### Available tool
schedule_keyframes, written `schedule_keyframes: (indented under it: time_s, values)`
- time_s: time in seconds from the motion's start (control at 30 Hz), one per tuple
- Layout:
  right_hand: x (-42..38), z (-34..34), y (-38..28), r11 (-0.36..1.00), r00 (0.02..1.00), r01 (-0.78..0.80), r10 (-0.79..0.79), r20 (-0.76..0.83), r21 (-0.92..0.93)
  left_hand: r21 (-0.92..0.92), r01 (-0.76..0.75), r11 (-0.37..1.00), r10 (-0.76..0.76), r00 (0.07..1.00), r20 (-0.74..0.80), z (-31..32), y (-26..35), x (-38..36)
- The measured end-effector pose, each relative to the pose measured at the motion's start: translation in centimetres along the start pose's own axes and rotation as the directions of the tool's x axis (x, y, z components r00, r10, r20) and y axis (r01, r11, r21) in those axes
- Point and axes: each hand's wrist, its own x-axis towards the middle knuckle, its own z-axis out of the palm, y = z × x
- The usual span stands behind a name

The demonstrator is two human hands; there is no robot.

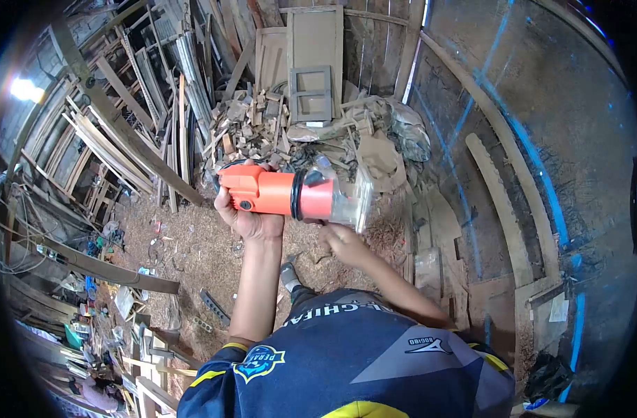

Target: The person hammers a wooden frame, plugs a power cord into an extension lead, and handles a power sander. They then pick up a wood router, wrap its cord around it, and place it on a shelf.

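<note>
An orange trim router [280, 193] with a clear plastic base [350, 200] is held sideways in front of me, base pointing right. My left hand [247, 221] wraps around the orange motor body from below. My right hand [340, 240] is under the clear base end, fingers touching its underside near the black collar; what the fingers grip is hidden.
A pile of wood offcuts [252, 129] and a small wooden frame [311, 94] lie beyond the tool. Long laths [116, 150] lean at the left. A curved wooden strip [503, 202] lies on the board at the right. Sawdust covers the floor [186, 240].
</note>
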Motion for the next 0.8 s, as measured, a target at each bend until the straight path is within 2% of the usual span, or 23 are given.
schedule_keyframes:
  time_s: [0.03,0.1,0.13,0.2,0.23,0.27,0.33,0.37,0.4,0.47,0.5,0.53,0.6,0.63,0.67,0.7,0.73,0.8]
  values:
    - [-0.8,0.8,-1.3,1.0,1.0,-0.001,0.001,-0.007,0.003,0.016,-0.016,1.0,0.017,0.999,-0.048,-0.1,-0.2,0.3]
    - [-3.9,2.0,-5.2,0.946,0.969,0.246,-0.238,-0.064,0.21,0.038,-0.044,0.998,0.047,0.994,-0.095,-0.4,-0.7,0.8]
    - [-4.4,2.0,-5.4,0.946,0.97,0.243,-0.233,-0.072,0.213,0.064,-0.08,0.995,0.088,0.986,-0.143,-0.4,-0.9,0.9]
    - [-5.3,1.4,-5.8,0.842,0.842,0.53,-0.537,-0.058,-0.102,0.099,-0.08,0.992,0.097,0.979,-0.177,-0.7,-1.2,1.3]
    - [-6.4,1.0,-6.8,0.9,0.901,0.434,-0.434,-0.003,-0.027,0.147,-0.09,0.985,0.118,0.973,-0.197,-1.1,-1.2,1.5]
    - [-7.4,0.5,-8.1,0.903,0.903,0.429,-0.43,-0.009,-0.027,0.193,-0.1,0.976,0.142,0.966,-0.215,-1.5,-1.1,1.7]
    - [-8.7,-0.4,-10.3,0.919,0.931,0.356,-0.365,-0.025,-0.17,0.185,-0.079,0.98,0.12,0.967,-0.223,-1.9,-1.4,1.6]
    - [-8.4,-0.5,-9.8,0.841,0.854,0.484,-0.514,-0.08,-0.242,0.259,-0.119,0.959,0.175,0.963,-0.204,-2.3,-1.7,1.5]
    - [-8.7,-0.9,-10.5,0.842,0.855,0.482,-0.513,-0.082,-0.242,0.331,-0.159,0.93,0.228,0.956,-0.182,-2.5,-1.9,1.3]
    - [-9.4,-2.4,-12.8,0.762,0.856,0.437,-0.516,-0.04,-0.478,0.356,-0.169,0.919,0.242,0.955,-0.172,-2.5,-2.3,0.7]
    - [-8.9,-2.9,-12.4,0.631,0.738,0.496,-0.669,-0.095,-0.597,0.396,-0.151,0.906,0.217,0.968,-0.129,-2.5,-2.4,0.3]
    - [-9.0,-3.9,-13.0,0.632,0.739,0.493,-0.667,-0.095,-0.598,0.435,-0.135,0.89,0.19,0.978,-0.086,-2.6,-2.4,-0.1]
    - [-9.8,-6.8,-15.3,0.402,0.743,0.439,-0.665,0.073,-0.804,0.433,-0.098,0.896,0.156,0.983,-0.101,-3.5,-2.1,-0.8]
    - [-10.1,-7.8,-16.5,0.405,0.745,0.436,-0.663,0.07,-0.804,0.413,-0.017,0.911,0.047,0.997,-0.064,-4.2,-1.5,-1.1]
    - [-10.4,-8.8,-17.8,0.286,0.72,0.441,-0.678,0.145,-0.851,0.396,0.067,0.916,-0.063,0.998,-0.024,-4.6,-1.1,-1.4]
    - [-10.5,-9.8,-19.0,0.163,0.696,0.441,-0.683,0.221,-0.883,0.4,0.095,0.911,-0.072,0.995,-0.072,-4.6,-1.2,-1.8]
    - [-10.5,-10.9,-20.1,0.167,0.698,0.438,-0.682,0.217,-0.883,0.4,0.1,0.911,-0.077,0.994,-0.074,-5.1,-0.9,-2.3]
    - [-10.1,-12.9,-21.9,0.057,0.63,0.517,-0.701,0.334,-0.854,0.254,0.233,0.939,-0.249,0.968,0.032,-5.7,-0.4,-2.8]
